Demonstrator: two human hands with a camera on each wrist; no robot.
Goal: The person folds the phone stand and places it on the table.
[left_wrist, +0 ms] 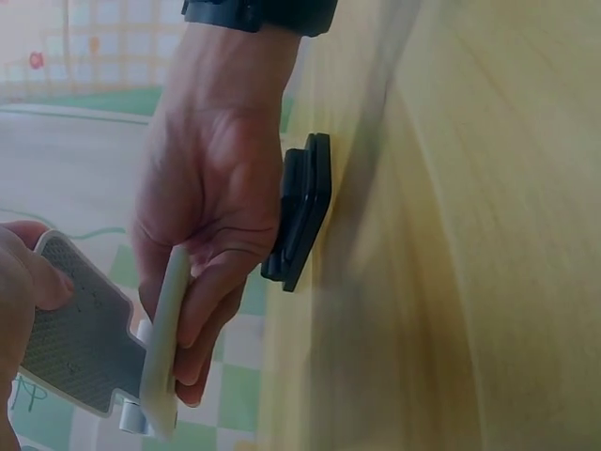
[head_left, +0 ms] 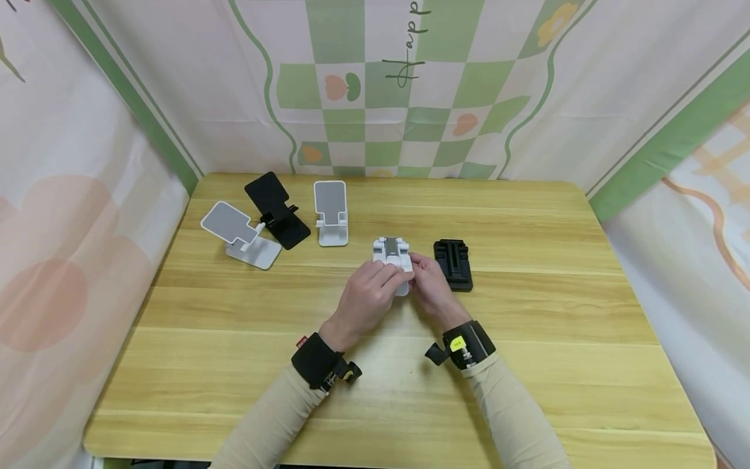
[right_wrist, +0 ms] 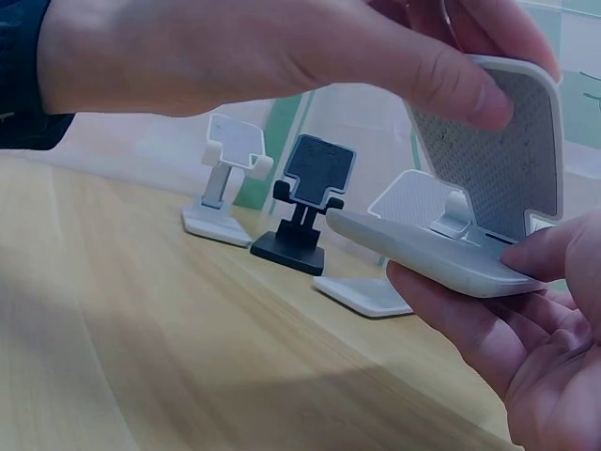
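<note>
A white phone stand (head_left: 391,249) is held between both hands near the middle of the table. My left hand (head_left: 364,293) pinches its grey-padded plate; in the right wrist view the thumb lies across the grey pad (right_wrist: 516,141). The right hand (head_left: 435,290) grips the stand's white base (right_wrist: 413,252), thumb on top and fingers underneath. In that view the plate stands tilted up from the base at the hinge. Just right of the right hand lies a folded black phone stand (head_left: 453,264), also visible behind that hand in the left wrist view.
At the table's back left stand three unfolded phone stands: a white one (head_left: 252,251) leftmost, a black one (head_left: 287,228) beside it, and another white one (head_left: 334,236) to their right. Patterned curtains (head_left: 387,130) hang along the wooden table's (head_left: 556,293) back and sides.
</note>
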